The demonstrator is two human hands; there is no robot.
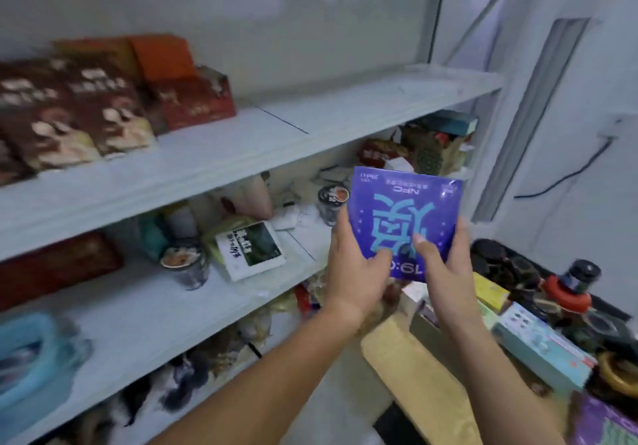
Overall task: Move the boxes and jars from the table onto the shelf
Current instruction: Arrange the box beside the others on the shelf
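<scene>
I hold a flat purple box (405,213) with light blue lettering in the air in front of the white shelf (207,172). My left hand (355,272) grips its lower left corner, thumb on the front face. My right hand (445,265) grips its lower right edge, thumb on the front too. The box faces me upside down. It hangs level with the middle shelf board, right of its stored goods. The wooden table (414,375) at lower right carries more boxes, among them a teal box (542,344) and a dark jar with a red ring (569,289).
The upper shelf board holds brown and red boxes (86,106) at its left end, its right half bare. On the middle board stand cups (186,265), a white and green box (252,251) and loose packets. A blue object (31,358) lies at far left.
</scene>
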